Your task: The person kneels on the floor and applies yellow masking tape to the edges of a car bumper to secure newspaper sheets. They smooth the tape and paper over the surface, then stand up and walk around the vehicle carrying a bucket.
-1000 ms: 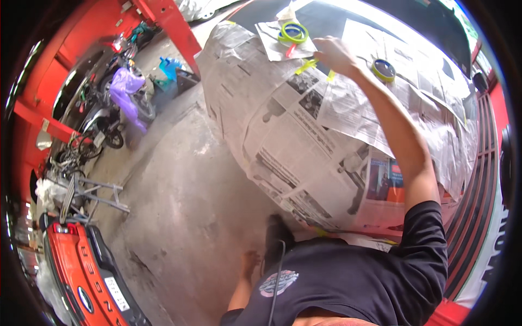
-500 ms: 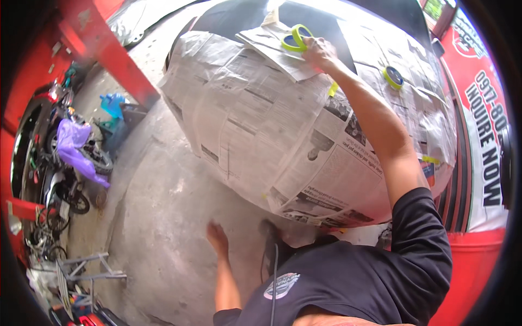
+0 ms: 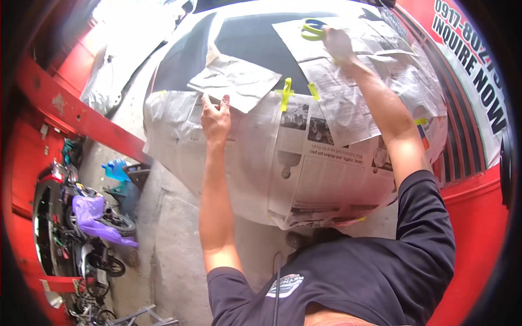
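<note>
My right hand (image 3: 338, 44), blurred, grips a yellow-green roll of masking tape (image 3: 312, 30) above the newspaper on the right of the car's dark panel. My left hand (image 3: 216, 120) is open at the lower edge of a loose, folded newspaper sheet (image 3: 239, 79), thumb and forefinger apart. Beneath it, joined newspaper (image 3: 239, 163) covers the rounded car end. Yellow tape strips (image 3: 286, 93) hold its upper edge near the middle. More newspaper (image 3: 348, 108) overlaps on the right.
Part of the dark panel (image 3: 250, 41) is uncovered. A red post (image 3: 87, 117) slants along the left. Beyond it are a motorcycle (image 3: 117, 223), a purple cloth (image 3: 95, 217) and a blue plastic container (image 3: 115, 169). A metal stand (image 3: 144, 316) is at lower left.
My left hand has risen from low by my side to the loose sheet. My right hand has shifted rightward off that sheet with the tape. The second tape roll no longer shows. My view has turned.
</note>
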The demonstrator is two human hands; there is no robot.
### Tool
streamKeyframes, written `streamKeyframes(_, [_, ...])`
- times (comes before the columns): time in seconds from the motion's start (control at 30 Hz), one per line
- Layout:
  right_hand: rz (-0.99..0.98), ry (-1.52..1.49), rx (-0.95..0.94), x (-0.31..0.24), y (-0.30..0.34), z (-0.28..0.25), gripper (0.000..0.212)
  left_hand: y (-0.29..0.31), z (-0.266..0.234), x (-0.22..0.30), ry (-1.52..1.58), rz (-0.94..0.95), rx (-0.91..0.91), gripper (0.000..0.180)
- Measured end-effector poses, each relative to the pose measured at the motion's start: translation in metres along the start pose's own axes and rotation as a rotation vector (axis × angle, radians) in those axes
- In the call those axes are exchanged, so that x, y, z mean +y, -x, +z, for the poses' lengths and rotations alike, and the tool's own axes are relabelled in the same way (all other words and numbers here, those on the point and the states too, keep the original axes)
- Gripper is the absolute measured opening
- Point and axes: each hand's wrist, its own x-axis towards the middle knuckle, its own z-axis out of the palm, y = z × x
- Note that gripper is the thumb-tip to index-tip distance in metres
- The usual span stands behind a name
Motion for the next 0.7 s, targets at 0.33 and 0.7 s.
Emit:
streamKeyframes(0.33, [0.11, -0.042, -0.435, 0.064, -0.001, -0.016, 0.039, -0.095, 0.048, 0.016, 0.948, 0.008, 0.009, 0.06])
streamKeyframes(0.7, [-0.045, -0.403, 0.151, 0.073, 0.13, -0.116, 0.042, -0.132, 0.139, 0.125, 0.975, 0.105, -0.147, 0.038])
